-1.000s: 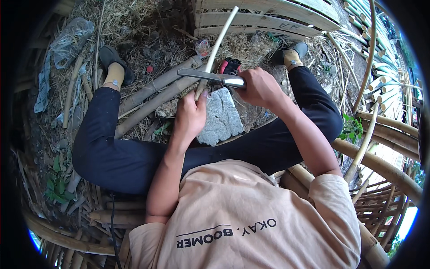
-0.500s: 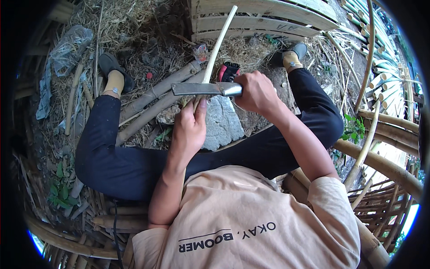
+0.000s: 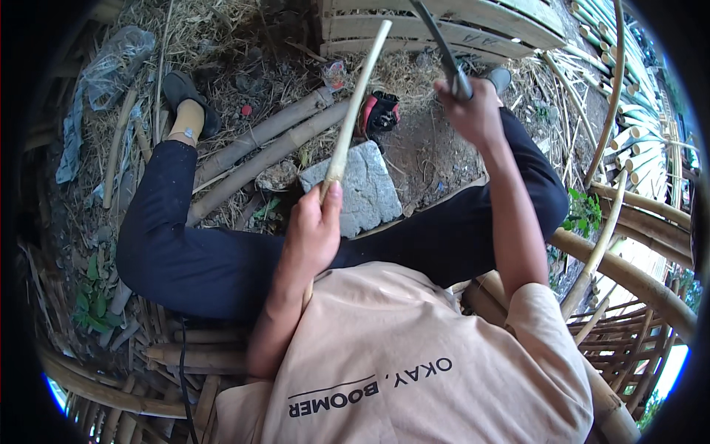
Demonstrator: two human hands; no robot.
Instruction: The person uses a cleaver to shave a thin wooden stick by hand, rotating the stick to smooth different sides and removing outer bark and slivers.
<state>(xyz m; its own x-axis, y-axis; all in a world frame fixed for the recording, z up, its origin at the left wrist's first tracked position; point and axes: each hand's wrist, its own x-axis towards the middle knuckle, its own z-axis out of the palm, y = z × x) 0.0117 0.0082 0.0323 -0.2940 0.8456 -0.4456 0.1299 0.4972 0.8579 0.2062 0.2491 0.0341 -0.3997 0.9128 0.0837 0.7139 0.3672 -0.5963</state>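
My left hand is closed round the lower part of a pale bamboo stick, which slants up and away to the right. Its near end runs back along my left forearm. In my right hand is the handle of a machete, its blade pointing to the far side and apart from the stick. A grey stone block lies on the ground between my legs, just beyond my left hand. Past the block rests a red and black object, its kind unclear.
Bamboo poles lie on the straw-strewn ground by my left foot. A slatted wooden crate stands at the far side. Cut green bamboo is stacked at the far right. Clear plastic sheeting lies far left, and a bamboo rail is at my right.
My right hand has carried the machete away from the stick, up and to the right, turning its blade from crosswise to pointing far. The left hand still holds the stick in nearly the same place.
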